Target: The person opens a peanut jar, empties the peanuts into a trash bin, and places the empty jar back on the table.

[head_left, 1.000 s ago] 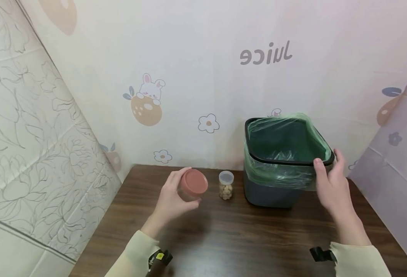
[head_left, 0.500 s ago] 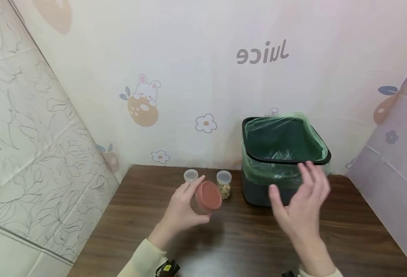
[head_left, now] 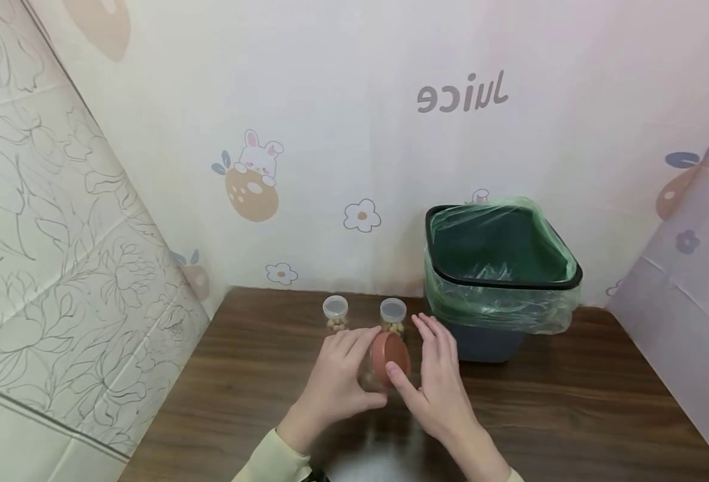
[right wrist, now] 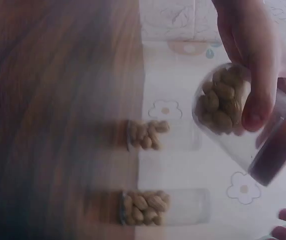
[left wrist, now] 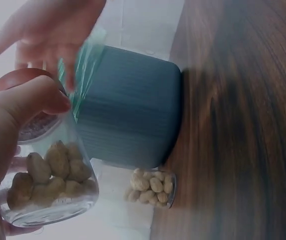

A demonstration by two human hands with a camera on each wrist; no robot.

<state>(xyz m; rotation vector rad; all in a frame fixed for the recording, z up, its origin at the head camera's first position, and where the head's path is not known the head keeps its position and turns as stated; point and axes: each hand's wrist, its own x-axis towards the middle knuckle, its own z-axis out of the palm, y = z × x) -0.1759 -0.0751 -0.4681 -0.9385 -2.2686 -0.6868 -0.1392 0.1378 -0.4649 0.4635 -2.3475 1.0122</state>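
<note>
In the head view my left hand (head_left: 341, 376) grips a clear jar with a pinkish-red lid (head_left: 394, 360), tilted and held above the table. Tan nuts (left wrist: 52, 175) fill the jar's lower part in the left wrist view. My right hand (head_left: 441, 383) has its fingers extended beside the lid, the thumb in front of it; whether it touches the lid I cannot tell. Behind the hands stand two small clear jars with pale lids, a left jar (head_left: 335, 307) and a right jar (head_left: 393, 309). Both hold tan nuts, plain in the right wrist view.
A grey-blue bin (head_left: 483, 343) with a black rim and a green plastic liner (head_left: 499, 304) stands at the back right of the dark wood table (head_left: 258, 375). A printed wall cloth (head_left: 330, 134) rises behind the table's back edge.
My right hand has left the bin's rim and come left to the jar's lid. The left hand has carried the jar right and toward me, uncovering the left small jar.
</note>
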